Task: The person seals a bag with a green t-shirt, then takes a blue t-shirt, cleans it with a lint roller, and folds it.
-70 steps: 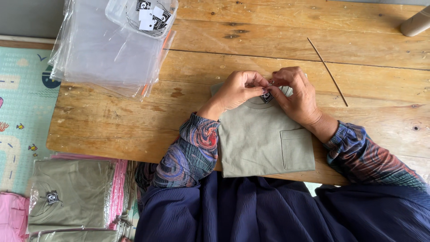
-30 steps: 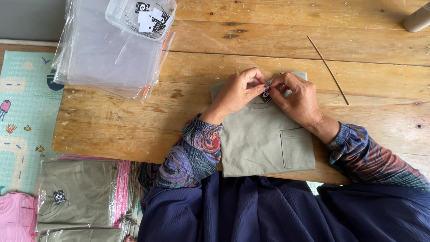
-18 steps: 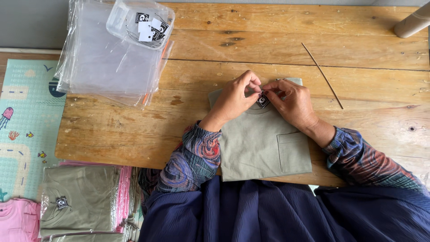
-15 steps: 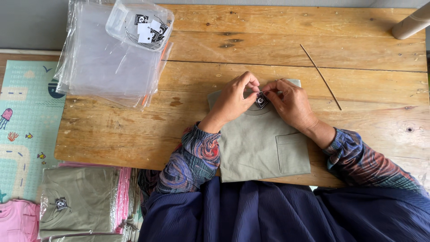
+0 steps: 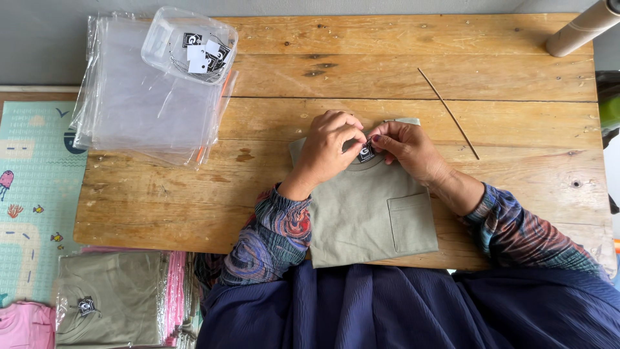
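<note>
Between my two hands sits a small black tag (image 5: 366,154), right at the neckline of a folded olive-green shirt (image 5: 368,213) that lies flat on the wooden counter (image 5: 161,200). My left hand (image 5: 329,147) is curled, with fingertips pinched on the tag from its left side, and my right hand (image 5: 407,147) is likewise curled and pinching the tag from its right, so the fingertips of both hands nearly meet over it. The shirt reaches from under my hands back toward my body, its chest pocket (image 5: 411,223) just below my right wrist, its lower edge at the counter's near edge. Beyond my right hand, a thin wooden stick (image 5: 448,114) lies slanted on the counter, apart from the shirt. Farther off past that hand, a cardboard tube (image 5: 581,29) juts in at the far corner. Well to the left of my left hand lies a stack of clear plastic bags (image 5: 142,110), and a clear plastic tub (image 5: 188,46) holding more black and white tags rests on top of it. Below the counter, left of my left elbow, I see bagged shirts (image 5: 110,307) piled beside a patterned play mat (image 5: 32,194).
</note>
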